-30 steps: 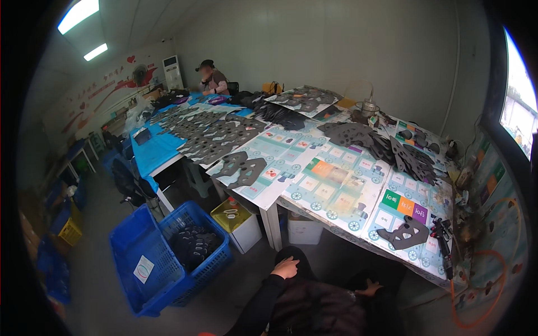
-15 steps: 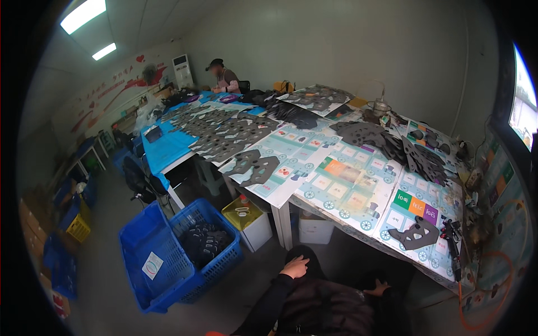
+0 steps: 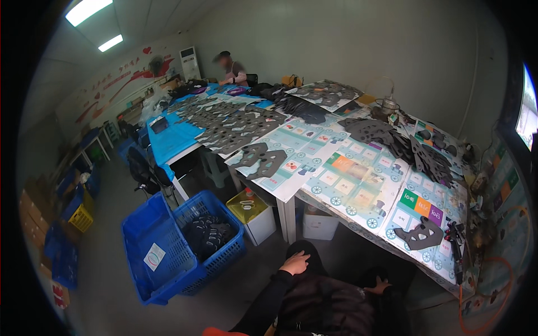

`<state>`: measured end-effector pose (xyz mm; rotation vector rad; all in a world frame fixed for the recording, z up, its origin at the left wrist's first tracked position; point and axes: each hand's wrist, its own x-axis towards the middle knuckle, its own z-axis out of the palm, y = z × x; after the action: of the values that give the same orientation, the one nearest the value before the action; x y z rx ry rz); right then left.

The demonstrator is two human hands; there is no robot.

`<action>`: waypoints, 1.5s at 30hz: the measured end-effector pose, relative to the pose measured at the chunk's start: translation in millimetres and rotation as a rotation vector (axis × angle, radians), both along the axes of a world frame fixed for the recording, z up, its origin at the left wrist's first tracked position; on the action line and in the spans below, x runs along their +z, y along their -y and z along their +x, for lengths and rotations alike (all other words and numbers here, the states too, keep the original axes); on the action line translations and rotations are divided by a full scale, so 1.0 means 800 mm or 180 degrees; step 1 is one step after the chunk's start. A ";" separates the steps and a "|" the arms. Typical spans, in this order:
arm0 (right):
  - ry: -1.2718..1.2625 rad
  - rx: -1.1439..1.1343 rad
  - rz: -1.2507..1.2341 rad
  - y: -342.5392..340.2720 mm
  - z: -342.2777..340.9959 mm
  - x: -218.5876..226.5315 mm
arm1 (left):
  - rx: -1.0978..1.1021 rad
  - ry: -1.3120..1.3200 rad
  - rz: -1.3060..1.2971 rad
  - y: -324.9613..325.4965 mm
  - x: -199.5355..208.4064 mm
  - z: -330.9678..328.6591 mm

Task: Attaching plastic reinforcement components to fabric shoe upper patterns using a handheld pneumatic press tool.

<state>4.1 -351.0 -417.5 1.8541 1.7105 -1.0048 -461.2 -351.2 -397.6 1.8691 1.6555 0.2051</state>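
Note:
My left hand rests palm down on my dark-clothed knee, holding nothing, its fingers stretched out. On my other leg lies my right hand, partly in shadow, with thumb and fingers apart and nothing seen in it. Both hands are below the table's edge and touch none of the things on it. Nearest the right hand on the tabletop is one dark grey foam piece with cut-out holes. Beside that piece lies a black hand tool joined to an orange hose.
Printed boards cover the table, bearing heaped grey foam pieces and sheets of cut-out pieces. Blue crates stand on the floor at left, near a white box with a yellow lid. A person sits at the far end.
My view has shifted slightly, so the table and crates sit a little further right in the picture. Both hands stay resting on my legs. The far person's head has turned.

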 end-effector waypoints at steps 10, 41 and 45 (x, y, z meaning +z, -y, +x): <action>-0.0179 0.1120 0.0564 0.002 -0.007 0.032 | 0.1833 0.1821 0.3308 0.013 0.558 -0.076; 0.0049 0.0069 0.0112 0.041 -0.050 0.061 | -0.0444 -0.0324 -0.0268 0.017 0.059 0.077; 0.0129 0.0027 0.0143 0.046 -0.048 0.052 | -0.0427 -0.0111 -0.0179 0.021 0.048 0.073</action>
<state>-34.3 -387.5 -376.3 1.8804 1.7293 -0.9264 -402.5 -368.2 -358.8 1.9424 1.5356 0.0695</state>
